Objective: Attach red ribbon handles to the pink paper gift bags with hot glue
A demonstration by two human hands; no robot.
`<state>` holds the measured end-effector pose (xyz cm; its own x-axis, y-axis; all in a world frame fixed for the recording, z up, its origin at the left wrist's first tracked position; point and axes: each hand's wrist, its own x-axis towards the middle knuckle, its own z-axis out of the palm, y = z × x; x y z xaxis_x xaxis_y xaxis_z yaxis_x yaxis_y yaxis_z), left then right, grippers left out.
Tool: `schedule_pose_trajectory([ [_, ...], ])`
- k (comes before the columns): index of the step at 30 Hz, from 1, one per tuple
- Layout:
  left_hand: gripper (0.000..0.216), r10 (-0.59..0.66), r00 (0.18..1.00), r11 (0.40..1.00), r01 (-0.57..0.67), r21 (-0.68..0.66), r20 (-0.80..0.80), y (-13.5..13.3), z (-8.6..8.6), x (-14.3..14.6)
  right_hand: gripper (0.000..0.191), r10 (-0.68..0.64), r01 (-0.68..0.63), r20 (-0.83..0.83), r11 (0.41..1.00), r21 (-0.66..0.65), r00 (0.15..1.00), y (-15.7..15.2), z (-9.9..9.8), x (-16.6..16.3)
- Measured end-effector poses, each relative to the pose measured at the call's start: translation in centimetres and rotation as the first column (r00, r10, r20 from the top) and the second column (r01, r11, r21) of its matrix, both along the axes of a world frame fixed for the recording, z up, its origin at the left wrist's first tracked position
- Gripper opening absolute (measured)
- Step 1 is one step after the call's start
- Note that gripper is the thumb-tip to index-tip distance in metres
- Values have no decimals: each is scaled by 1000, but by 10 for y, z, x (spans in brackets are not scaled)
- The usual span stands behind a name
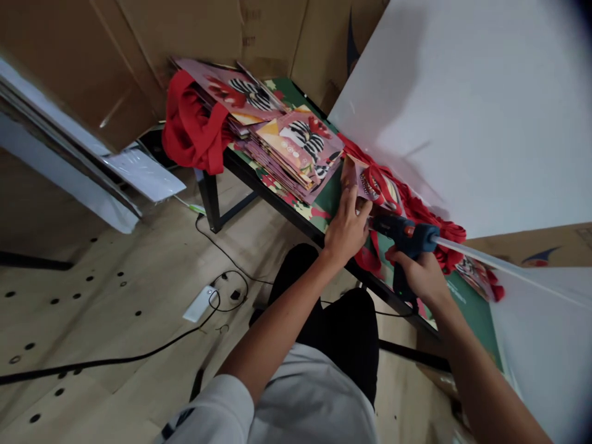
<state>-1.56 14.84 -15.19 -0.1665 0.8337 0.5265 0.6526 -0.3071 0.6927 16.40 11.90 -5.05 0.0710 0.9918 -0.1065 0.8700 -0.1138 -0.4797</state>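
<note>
We note the left hand [346,228] laid on a printed bag [370,182], fingers curled and holding down its near edge; the bag is flat glossy paper, pink and brown with a striped motif, and red ribbon loops across it. The right hand [419,274] is closed about the grip of a glue gun [407,237]; the gun is dark blue hard plastic with an orange mark on its side, and its nozzle points at the bag, just beside the left hand's fingertips. A long translucent glue stick [485,259] juts from the rear of the gun, over the right wrist. The bag thus lies directly under the left hand and just ahead of the right hand; the two hands are near but apart.

The surface [467,308] is green with a printed pattern and has a dark metal edge and legs. On its far part rests a slanting stack of bags [287,145], flat sheets of the same glossy print; a bundle of red ribbon [189,129] hangs off the far corner. A smooth white board [462,105] leans to the right; brown cardboard [139,49] stands behind. On the pale wooden floor [92,277], which is dotted with round holes, lie a white power strip [200,303] and black cable [115,357].
</note>
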Motion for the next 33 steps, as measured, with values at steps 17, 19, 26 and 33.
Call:
schedule_pose_trajectory([
  [17, 60, -4, 1000, 1000, 4, -8, 7, 1, 0, 0, 30, -40, 41, 29, 998, -55, 999, 6, 13, -12],
  [19, 59, -9, 1000, 1000, 9, -12, 2, 1, 0, 0, 29, -42, 43, 28, 997, -61, 999, 7, 12, -10],
  [26, 57, -8, 1000, 1000, 7, -12, -29, 1, 3, -1, 28, -36, 36, 7, 996, -81, 999, 10, 13, -6],
  [33, 59, 17, 999, 1000, -17, -6, -35, 0, 1, 0, 33, -72, 70, -39, 996, -54, 997, 4, 18, -3],
])
